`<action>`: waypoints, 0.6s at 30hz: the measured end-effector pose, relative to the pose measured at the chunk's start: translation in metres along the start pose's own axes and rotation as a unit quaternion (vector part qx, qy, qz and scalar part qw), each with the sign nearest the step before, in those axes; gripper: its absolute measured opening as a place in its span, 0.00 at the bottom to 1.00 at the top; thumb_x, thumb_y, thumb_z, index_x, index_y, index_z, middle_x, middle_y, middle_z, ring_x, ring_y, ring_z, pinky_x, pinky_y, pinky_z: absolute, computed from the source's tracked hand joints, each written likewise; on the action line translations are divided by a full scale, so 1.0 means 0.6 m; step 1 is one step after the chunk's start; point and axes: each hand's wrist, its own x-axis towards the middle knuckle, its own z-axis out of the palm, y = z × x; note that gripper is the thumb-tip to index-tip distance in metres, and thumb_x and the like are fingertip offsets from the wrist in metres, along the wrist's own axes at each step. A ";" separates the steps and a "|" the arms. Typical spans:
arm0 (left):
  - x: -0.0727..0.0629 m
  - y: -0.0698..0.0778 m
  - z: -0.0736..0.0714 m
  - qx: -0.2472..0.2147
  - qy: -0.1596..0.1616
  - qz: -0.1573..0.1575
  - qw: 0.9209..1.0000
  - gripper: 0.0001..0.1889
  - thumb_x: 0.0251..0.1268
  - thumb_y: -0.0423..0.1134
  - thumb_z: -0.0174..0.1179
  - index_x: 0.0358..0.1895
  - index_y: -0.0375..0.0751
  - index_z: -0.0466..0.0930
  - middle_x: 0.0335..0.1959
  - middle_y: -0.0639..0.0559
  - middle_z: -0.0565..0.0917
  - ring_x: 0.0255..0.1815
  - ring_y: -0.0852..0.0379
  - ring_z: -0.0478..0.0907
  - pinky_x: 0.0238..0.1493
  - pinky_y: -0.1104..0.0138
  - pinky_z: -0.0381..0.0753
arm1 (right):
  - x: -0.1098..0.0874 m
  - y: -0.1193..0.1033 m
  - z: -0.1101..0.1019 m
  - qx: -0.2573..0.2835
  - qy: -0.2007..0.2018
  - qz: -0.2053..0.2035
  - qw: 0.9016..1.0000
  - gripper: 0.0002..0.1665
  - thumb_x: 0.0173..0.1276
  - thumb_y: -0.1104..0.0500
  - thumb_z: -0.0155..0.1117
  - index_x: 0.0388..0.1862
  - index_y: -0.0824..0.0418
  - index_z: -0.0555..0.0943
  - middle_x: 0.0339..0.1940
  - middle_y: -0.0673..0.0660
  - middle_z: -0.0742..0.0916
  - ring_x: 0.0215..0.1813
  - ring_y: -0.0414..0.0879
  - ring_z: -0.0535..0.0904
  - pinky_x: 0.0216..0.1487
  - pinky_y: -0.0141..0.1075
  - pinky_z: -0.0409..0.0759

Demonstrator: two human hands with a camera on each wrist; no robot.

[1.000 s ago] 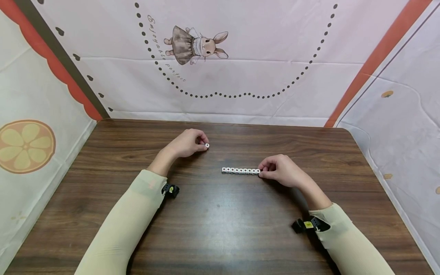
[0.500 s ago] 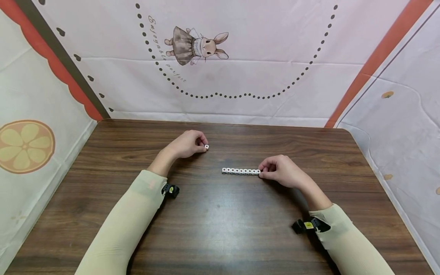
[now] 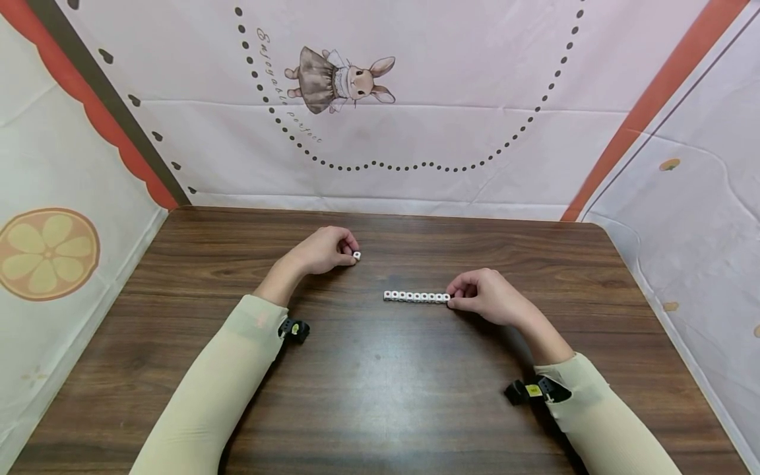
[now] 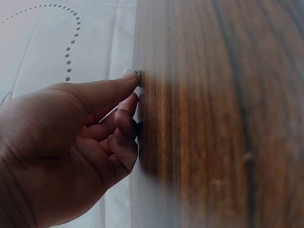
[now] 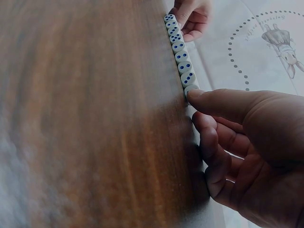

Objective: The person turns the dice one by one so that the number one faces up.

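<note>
A straight row of several white dice (image 3: 410, 297) lies on the table, red dots uppermost in the head view. The side faces of these dice (image 5: 181, 57) show blue dots in the right wrist view. At the row's right end, my right hand (image 3: 487, 295) pinches the last die (image 5: 191, 90) between thumb and fingers; the thumb partly covers it. Farther back and to the left, my left hand (image 3: 323, 251) pinches a single white die (image 3: 357, 255), apart from the row. In the left wrist view, the thumb hides most of that die (image 4: 138, 77).
Under both hands is a brown wood-grain table (image 3: 380, 396). A pale cloth (image 3: 451, 79) with a printed rabbit rises behind its far edge, and more cloth hangs at both sides. Each sleeve bears a black wrist camera, such as the left camera (image 3: 295, 329).
</note>
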 end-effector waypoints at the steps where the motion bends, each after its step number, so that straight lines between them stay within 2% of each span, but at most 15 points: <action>1: 0.000 0.000 0.000 0.000 0.000 0.000 1.000 0.08 0.69 0.34 0.73 0.46 0.39 0.85 0.37 0.50 0.83 0.40 0.53 0.78 0.50 0.58 0.75 | 0.000 0.000 0.000 -0.001 0.000 -0.001 1.000 0.04 0.68 0.60 0.78 0.39 0.52 0.89 0.28 0.44 0.85 0.33 0.42 0.80 0.37 0.36 0.77; 18: -0.001 -0.003 0.002 0.009 0.006 0.011 1.000 0.06 0.71 0.35 0.72 0.44 0.39 0.86 0.36 0.51 0.85 0.40 0.54 0.79 0.50 0.59 0.76 | -0.001 0.001 0.001 -0.001 0.001 -0.004 1.000 0.04 0.68 0.59 0.78 0.39 0.52 0.89 0.28 0.44 0.85 0.33 0.41 0.80 0.37 0.36 0.77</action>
